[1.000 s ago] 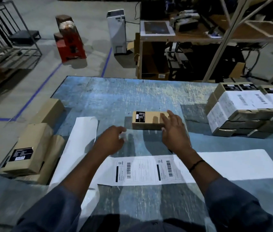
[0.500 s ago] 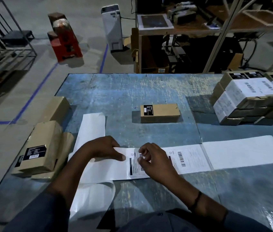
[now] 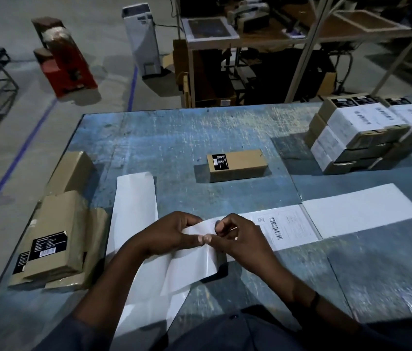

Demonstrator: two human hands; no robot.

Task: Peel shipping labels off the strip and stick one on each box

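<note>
Label point(image 3: 196, 230), pinched by left hand point(image 3: 169, 235) and right hand point(image 3: 241, 240) near the table's point(image 3: 174, 148) front edge, may crease or self-stick if yanked.

The left hand point(image 3: 172, 234) and the right hand point(image 3: 240, 239) cover the part of the strip point(image 3: 192, 264) that they pinch, so its print there is hidden. The stack of labelled boxes point(image 3: 367, 133) is cut by the right edge, and its labels are too blurred to read.
</note>
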